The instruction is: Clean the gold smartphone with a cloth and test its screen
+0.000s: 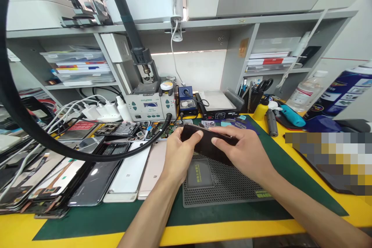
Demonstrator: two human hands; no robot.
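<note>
A dark smartphone (211, 148) is held up above the mat, its black face tilted towards me. My left hand (179, 151) grips its left end, thumb lying on the face and fingers behind. At the other end my right hand (247, 151) grips it too, with the thumb pressed on the face near the upper edge and the fingers along that edge. Beneath the phone lies a grey honeycomb-textured repair pad (226, 192), partly hidden by my right forearm. The fingers behind the phone are mostly out of sight.
Several phones and phone parts, including a white phone (128, 170), lie left. A thick black hose (116, 157) loops over them from the hot-air station (151, 106). At right stand a yellow bottle (260, 109), a clear bottle (310, 91) and a dark blue spray can (340, 91).
</note>
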